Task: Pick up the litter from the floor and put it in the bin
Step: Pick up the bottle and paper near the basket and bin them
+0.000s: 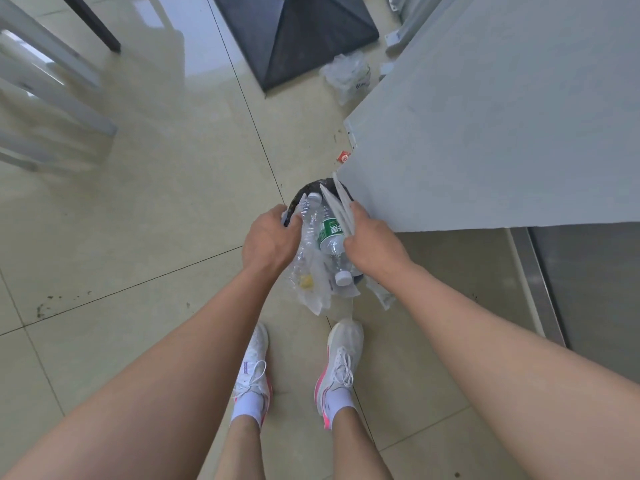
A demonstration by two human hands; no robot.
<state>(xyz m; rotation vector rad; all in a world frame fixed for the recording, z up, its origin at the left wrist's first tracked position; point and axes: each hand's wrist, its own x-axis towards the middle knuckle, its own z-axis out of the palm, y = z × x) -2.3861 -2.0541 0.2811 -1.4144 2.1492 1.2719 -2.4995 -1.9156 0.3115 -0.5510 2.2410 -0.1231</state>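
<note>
Clear plastic makes up most of the load: a clear bottle (309,220) and a green-labelled bottle (330,233) lie side by side between the hands, long axes pointing away from the person. The left hand (270,240) curls its fingers round the clear bottle and limp wrappers (311,289); the right hand (374,244) clamps white strips (337,202). The black bin (306,190) sits below and just beyond both sets of knuckles, equally near each, so a straight drop looks likely next. A crumpled bag (346,74) lies well beyond the hands.
</note>
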